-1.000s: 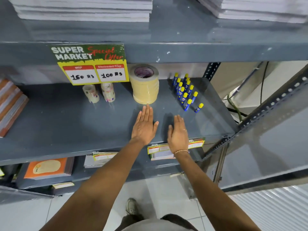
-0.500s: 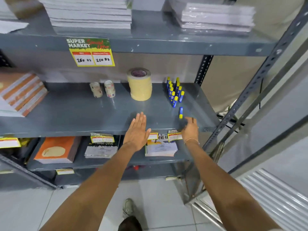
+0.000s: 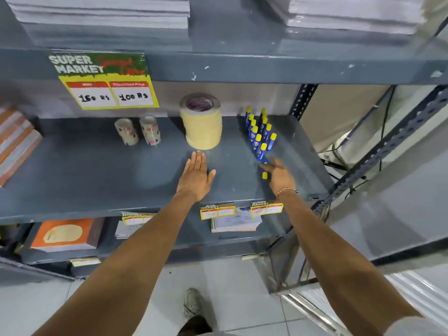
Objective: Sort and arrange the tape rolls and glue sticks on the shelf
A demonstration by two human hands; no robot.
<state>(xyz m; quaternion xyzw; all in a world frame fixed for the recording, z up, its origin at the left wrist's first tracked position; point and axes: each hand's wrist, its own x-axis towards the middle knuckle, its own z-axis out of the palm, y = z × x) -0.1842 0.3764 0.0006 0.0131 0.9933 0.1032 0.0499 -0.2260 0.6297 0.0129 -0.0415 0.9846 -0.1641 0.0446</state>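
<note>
On the grey middle shelf [image 3: 97,170] stands a tall stack of beige tape rolls [image 3: 203,127]. Left of it are two small clear tape rolls [image 3: 126,130] [image 3: 149,129]. To the right, several blue glue sticks with yellow caps [image 3: 259,132] stand upright in rows. A single glue stick [image 3: 264,175] lies apart in front of them, yellow cap toward me. My right hand [image 3: 282,178] has its fingers closed over the blue body of that stick; the view there is blurred. My left hand [image 3: 196,177] rests flat and open on the shelf, just in front of the beige stack.
A yellow price sign [image 3: 106,81] hangs from the shelf above. Striped notebooks [image 3: 17,141] lie at the shelf's left end. Paper stacks [image 3: 101,10] fill the top shelf and books [image 3: 65,234] the lower one. A perforated metal upright [image 3: 388,146] slants at the right.
One glue stick went from the right of the rows to lying in front of them. My right hand shifted right and forward onto it. My left hand stayed flat in front of the beige stack.
</note>
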